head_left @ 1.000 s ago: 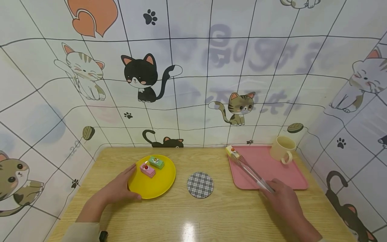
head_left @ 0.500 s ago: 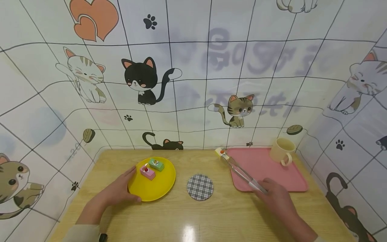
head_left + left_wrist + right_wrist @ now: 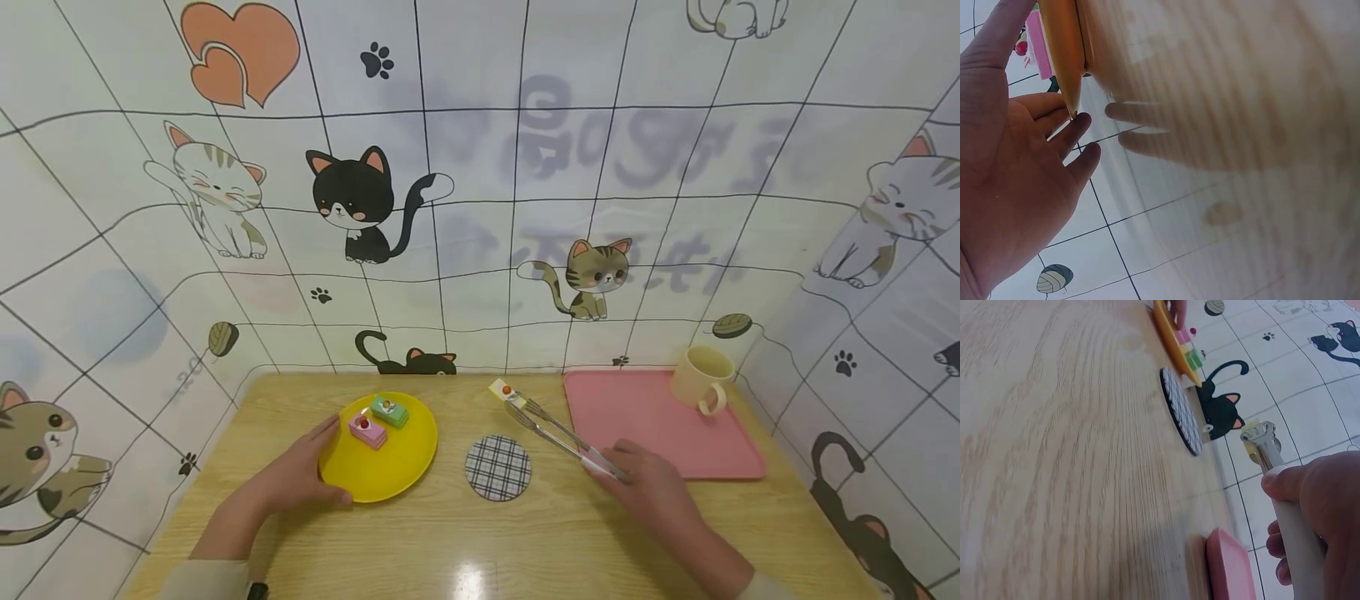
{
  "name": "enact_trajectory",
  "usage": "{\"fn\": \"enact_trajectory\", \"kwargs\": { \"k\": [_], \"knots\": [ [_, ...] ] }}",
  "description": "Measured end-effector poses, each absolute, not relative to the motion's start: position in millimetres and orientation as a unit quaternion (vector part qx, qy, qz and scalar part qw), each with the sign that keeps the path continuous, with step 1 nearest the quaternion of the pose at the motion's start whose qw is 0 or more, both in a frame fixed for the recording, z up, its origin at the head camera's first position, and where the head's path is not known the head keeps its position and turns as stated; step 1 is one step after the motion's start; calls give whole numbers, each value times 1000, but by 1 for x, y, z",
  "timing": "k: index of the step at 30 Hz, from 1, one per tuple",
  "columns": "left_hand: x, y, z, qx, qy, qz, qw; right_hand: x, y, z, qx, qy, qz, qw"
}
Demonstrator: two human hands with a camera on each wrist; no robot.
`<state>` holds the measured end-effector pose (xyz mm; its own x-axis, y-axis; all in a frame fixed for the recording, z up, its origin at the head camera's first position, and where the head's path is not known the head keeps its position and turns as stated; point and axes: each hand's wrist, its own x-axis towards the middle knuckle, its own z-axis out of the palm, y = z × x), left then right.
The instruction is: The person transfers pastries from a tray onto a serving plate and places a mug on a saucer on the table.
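Note:
In the head view, my right hand grips metal tongs by their pale handle. The tongs' tips pinch a small yellow toy cake slice with an orange-red topping. It hangs beyond the checked coaster, between the plate and the tray. My left hand lies along the left edge of a yellow plate, its fingers and thumb spread along the rim. On that plate sit a pink toy cake slice and a green toy cake slice, close together. The left wrist view shows fingertips right at the rim.
A round checked coaster lies mid-table on the wooden table. At the right is a pink tray, with a cream mug at its back right corner. A cat-print wall covering stands close behind the table.
My right hand has moved left with the tongs, carrying the yellow toy cake slice from the tray's back left corner to beyond the coaster. The left hand stays at the plate.

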<state>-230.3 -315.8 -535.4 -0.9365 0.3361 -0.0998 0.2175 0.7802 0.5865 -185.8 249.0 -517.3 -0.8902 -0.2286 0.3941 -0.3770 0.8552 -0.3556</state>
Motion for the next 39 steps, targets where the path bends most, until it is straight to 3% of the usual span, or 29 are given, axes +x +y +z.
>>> {"fn": "enact_trajectory", "kwargs": {
  "k": [20,27,39],
  "knots": [
    [-231,-317,-537,146,941,289,100,-197,200,-509,293,-929,197,113],
    [-232,-317,-539,146,941,288,102,-206,187,-516,362,-905,181,130],
    [-230,-315,-537,142,942,287,104,-215,156,-514,392,-898,183,82]
  ]
}}
